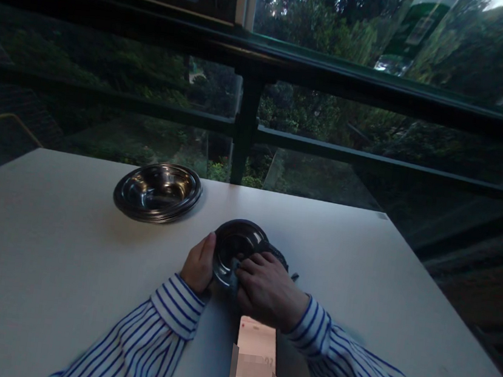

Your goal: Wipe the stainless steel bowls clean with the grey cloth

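A shiny metal bowl [231, 241] is tilted up off the white table at its middle. My left hand [199, 263] grips its left rim, thumb up along the edge and the other fingers hidden behind. Over the bowl's right side lies my right hand [267, 285], its fingers bent round a dark grey cloth [277, 254] that presses on the inner wall and rim. Part of the cloth hangs out below those fingers. Further back on the left sits a stack of similar metal bowls [159, 192], touched by neither hand.
A phone [257, 336] with a lit pinkish screen, partly pixelated, lies near my front edge below the bowl. The white table [64, 251] ends at a dark green railing [247, 121] with glass. A bottle with a green label [415, 31] is at upper right.
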The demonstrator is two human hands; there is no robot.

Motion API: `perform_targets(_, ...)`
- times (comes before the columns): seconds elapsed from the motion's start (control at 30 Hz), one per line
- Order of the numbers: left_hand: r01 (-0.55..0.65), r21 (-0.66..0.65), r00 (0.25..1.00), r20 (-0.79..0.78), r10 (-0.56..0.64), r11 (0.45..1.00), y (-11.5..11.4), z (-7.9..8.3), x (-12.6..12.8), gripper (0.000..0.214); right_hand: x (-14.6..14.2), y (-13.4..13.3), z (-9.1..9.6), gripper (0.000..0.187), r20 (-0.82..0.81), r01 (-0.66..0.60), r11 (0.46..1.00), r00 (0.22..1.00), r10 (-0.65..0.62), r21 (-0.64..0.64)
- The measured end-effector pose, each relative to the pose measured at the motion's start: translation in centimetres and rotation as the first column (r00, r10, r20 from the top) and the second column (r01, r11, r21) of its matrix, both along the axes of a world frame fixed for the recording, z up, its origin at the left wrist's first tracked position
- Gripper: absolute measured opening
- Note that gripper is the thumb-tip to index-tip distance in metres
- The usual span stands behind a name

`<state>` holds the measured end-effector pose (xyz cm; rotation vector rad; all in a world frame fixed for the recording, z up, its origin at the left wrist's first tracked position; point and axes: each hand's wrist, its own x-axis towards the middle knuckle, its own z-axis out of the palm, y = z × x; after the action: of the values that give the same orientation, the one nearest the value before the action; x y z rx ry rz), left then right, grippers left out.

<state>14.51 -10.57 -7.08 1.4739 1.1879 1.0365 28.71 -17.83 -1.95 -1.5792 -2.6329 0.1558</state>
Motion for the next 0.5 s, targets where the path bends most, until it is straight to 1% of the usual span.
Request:
perform_targets(0.13,-0.005,0.021,1.000,-0.007,0.005,1.000,0.0,0.2,0.0,0.048,-1.5,0.9,-0.7,0.026,-0.094,-0.024,0.999,0.995,0.022,-0.023)
perform_targets(0.3,0.004,0.032,0.996,-0.085,-0.001,0.999,0.1,0.6,-0.2,0.047,-3.0,1.6,-1.4,0.030,-0.184,0.073,0.997,0.980,-0.071,0.003)
perform_targets(0.4,0.005,0.040,0.996,-0.090,-0.002,0.999,0.1,0.5,-0.2,0.045,-2.6,1.3,-1.3,0.030,-0.174,0.044,0.999,0.984,-0.044,-0.001)
perform_targets(0.5,-0.010,0.038,0.998,-0.065,0.013,0.999,0.1,0.4,-0.1,0.045,-1.3,0.3,-0.7,0.029,-0.106,-0.015,1.000,0.994,0.014,-0.005)
